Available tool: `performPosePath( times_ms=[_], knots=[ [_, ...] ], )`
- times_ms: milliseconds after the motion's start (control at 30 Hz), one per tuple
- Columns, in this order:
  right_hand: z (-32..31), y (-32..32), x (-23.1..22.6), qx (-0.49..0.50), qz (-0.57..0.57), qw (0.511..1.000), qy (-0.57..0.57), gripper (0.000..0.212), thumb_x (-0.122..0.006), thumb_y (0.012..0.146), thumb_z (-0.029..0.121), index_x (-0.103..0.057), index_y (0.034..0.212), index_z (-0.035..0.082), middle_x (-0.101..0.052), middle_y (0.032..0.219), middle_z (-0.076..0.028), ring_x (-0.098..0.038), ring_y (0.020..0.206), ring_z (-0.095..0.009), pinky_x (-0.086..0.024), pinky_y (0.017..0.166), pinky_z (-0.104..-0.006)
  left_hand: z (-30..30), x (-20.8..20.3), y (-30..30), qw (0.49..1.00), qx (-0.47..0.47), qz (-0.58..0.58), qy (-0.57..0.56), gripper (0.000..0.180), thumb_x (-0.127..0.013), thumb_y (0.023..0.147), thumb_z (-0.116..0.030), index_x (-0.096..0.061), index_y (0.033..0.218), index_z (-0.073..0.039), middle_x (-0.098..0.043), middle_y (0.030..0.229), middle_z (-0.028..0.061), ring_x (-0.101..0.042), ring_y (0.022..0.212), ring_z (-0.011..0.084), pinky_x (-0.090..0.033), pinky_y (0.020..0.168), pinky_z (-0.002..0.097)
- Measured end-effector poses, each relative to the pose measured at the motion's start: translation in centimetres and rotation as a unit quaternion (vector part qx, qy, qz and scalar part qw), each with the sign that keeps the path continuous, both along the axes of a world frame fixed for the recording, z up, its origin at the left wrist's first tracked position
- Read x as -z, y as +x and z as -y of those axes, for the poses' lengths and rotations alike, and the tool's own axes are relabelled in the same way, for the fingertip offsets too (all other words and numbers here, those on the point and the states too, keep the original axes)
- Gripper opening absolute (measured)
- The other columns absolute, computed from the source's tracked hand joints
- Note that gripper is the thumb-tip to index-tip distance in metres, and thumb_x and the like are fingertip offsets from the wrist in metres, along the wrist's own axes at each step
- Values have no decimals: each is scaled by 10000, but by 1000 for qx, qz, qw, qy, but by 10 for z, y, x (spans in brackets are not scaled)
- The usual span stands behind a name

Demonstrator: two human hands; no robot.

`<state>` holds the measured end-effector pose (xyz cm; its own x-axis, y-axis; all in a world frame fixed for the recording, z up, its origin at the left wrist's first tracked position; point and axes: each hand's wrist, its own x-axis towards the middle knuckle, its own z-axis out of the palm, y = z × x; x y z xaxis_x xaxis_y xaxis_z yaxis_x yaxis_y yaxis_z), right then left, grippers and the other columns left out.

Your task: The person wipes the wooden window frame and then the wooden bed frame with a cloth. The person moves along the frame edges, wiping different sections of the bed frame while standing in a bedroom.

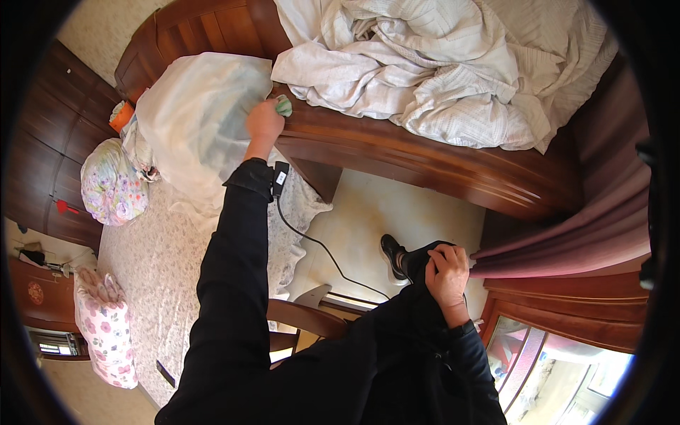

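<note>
I keep my left hand closed around the green cloth on the wooden bed rail, pressing flat along the grain, while my right hand rests loosely curled, holding nothing, on my knee

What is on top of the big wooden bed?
A crumpled white blanket lies piled on the wooden bed, covering the mattress, so what lies underneath cannot be seen. The left hand presses a green cloth on its frame.
</note>
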<state>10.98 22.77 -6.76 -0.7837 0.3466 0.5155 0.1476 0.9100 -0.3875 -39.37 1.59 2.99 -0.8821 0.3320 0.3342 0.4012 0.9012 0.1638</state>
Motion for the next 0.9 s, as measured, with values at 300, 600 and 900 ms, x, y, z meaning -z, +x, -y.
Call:
performPosePath(
  times_ms=[300, 600, 900],
  knots=[
    [-2, 0, 0, 7, 5, 1000, -16, 171, -729, 766, 55, -775, 930, 75, -692, 1005, -31, -640, 954, -299, -529, 805, -449, 27, 15, 44, 967, 206, -116, 98, 409, -572, 837, 85, -740, 1179, -64, -759, 1160, 140, -666, 1200, 370, -564, 980, 466],
    [0, -12, -3, 5, 19, 1000, -24, 168, -729, 762, 66, -774, 924, 77, -690, 1013, -31, -638, 955, -296, -521, 814, -446, -17, 10, -49, 988, 118, -94, 21, 277, -642, 883, -52, -798, 1106, -102, -768, 1092, 187, -735, 992, 433, -595, 856, 551],
    [3, -17, -3, 18, 21, 999, -22, 179, -730, 770, 70, -768, 944, 83, -689, 1022, -33, -640, 968, -293, -511, 817, -444, -42, 19, -120, 998, 50, -13, -41, 204, -690, 888, -152, -793, 1029, -46, -763, 1046, 261, -729, 1000, 461, -594, 868, 547]
  ],
)
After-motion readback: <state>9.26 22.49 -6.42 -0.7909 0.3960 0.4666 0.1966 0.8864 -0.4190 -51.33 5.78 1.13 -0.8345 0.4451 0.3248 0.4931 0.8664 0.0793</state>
